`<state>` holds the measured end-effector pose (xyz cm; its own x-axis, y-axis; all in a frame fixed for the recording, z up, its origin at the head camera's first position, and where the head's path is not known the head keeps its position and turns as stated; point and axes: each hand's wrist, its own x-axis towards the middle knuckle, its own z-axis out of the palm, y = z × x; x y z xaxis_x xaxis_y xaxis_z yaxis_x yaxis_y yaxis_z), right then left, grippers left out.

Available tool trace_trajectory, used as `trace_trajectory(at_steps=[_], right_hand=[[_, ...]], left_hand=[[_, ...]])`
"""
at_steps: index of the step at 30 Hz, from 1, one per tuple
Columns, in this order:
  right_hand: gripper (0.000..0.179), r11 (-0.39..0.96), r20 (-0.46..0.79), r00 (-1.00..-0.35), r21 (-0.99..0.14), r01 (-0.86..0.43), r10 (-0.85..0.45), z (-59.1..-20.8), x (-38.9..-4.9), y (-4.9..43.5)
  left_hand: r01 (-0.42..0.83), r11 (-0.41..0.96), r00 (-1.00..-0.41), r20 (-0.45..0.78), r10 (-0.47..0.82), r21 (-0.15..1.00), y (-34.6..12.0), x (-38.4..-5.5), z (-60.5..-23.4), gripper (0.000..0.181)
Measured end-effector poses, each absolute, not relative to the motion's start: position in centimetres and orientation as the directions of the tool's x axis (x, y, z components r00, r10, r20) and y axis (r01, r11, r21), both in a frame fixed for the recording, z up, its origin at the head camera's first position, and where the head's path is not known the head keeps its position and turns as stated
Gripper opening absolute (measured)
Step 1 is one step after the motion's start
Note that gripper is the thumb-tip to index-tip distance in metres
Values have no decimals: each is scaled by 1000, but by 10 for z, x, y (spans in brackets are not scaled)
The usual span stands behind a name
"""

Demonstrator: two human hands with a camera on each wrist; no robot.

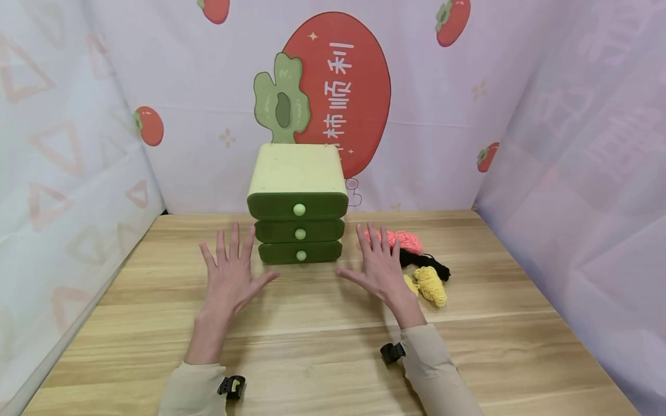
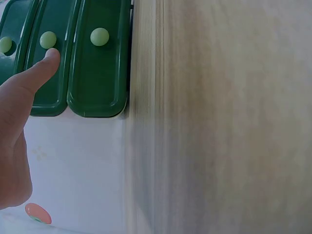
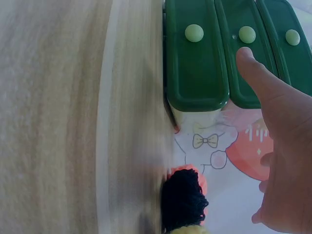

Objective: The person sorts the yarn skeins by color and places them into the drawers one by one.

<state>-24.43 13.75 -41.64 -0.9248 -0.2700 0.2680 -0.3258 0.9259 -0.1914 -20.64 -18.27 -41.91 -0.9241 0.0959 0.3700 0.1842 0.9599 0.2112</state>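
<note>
A small drawer cabinet [image 1: 299, 167] with a cream top and three dark green drawers, each with a round pale knob, stands at the back of the table. All its drawers are closed. My left hand [image 1: 229, 280] is spread in front of its left side, fingers straight and holding nothing. On the other side, my right hand [image 1: 382, 271] is spread likewise, palm down, apart from the cabinet. Beside and partly behind the right hand lie bundles of yarn: pink [image 1: 408, 241], black [image 1: 429, 266] and yellow [image 1: 430, 286]. The right hand hides part of them.
The wood-grain table [image 1: 312, 358] reaches back to a printed cloth backdrop [image 1: 198, 69] with red persimmons. Cloth walls stand at the left and right too. A black strap device [image 1: 232, 387] sits on the left wrist, another [image 1: 392, 352] on the right.
</note>
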Motion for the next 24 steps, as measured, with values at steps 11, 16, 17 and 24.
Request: trace_trajectory(at_steps=[11,16,17,24], right_hand=[[81,842,568,-772,-236,-485,-285,-416,-248,139],[64,785,703,-644,-201,-587,-301,-411,-252,137],[62,778,719,-623,-188,-600,-307,-409,-253,136],[56,749,801,-522,-145,-646,-295,-394,-258,129]], left_hand=[[194,934,-929,363,77,300,-181,-207,-413,103],[213,916,-914,402,63,341,-180,-207,-410,96],[220,914,-907,416,63,340,-181,-207,-410,95],[283,922,-839,535,104,265,-181,-213,-402,90]])
